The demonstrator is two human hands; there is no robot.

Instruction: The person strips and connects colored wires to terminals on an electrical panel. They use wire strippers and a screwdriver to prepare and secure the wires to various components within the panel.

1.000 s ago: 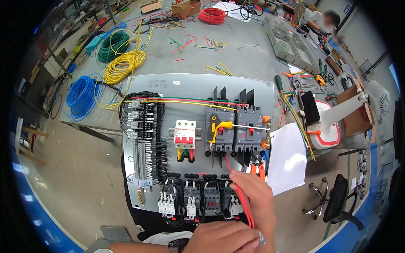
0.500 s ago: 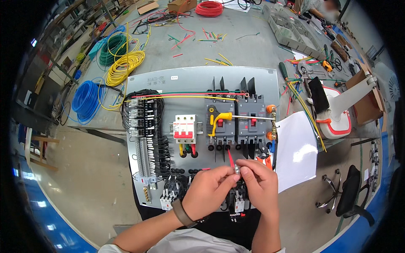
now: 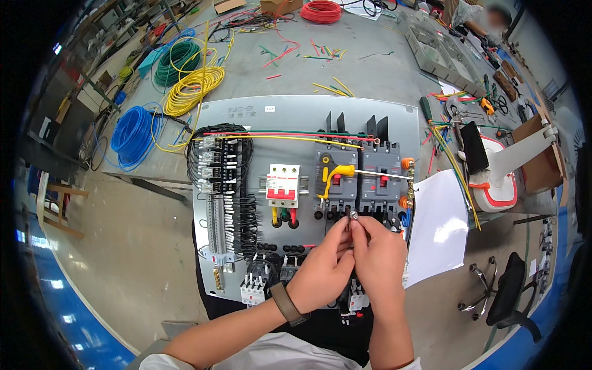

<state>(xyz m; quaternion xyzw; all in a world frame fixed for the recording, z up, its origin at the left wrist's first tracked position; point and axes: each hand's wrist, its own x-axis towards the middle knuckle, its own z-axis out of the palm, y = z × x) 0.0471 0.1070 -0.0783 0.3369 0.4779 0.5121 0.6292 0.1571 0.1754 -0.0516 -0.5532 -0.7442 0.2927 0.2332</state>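
My left hand (image 3: 324, 268), with a dark band at its wrist, and my right hand (image 3: 379, 256) meet over the lower right of a grey metal panel (image 3: 259, 135). Both are closed, fingertips together around a small shiny metal fastener (image 3: 353, 216) that looks like a screw. It sits just below the right pair of black moulded-case breakers (image 3: 378, 185). A screwdriver with a yellow handle (image 3: 336, 172) lies across these breakers. Left of them is a white breaker with red levers (image 3: 283, 187). My hands hide the red wire and part of the lower panel.
Terminal blocks with black wires (image 3: 214, 166) line the panel's left side. White paper (image 3: 438, 228) lies at its right, near a white fan-like device (image 3: 493, 185). Coils of blue wire (image 3: 131, 137) and yellow wire (image 3: 194, 92) rest on the bench. Another person (image 3: 472, 15) is at the far right.
Both hands have moved up toward the breakers with the small metal fastener. The red wire that showed above my fingertips is now hidden. The whole view has shifted slightly.
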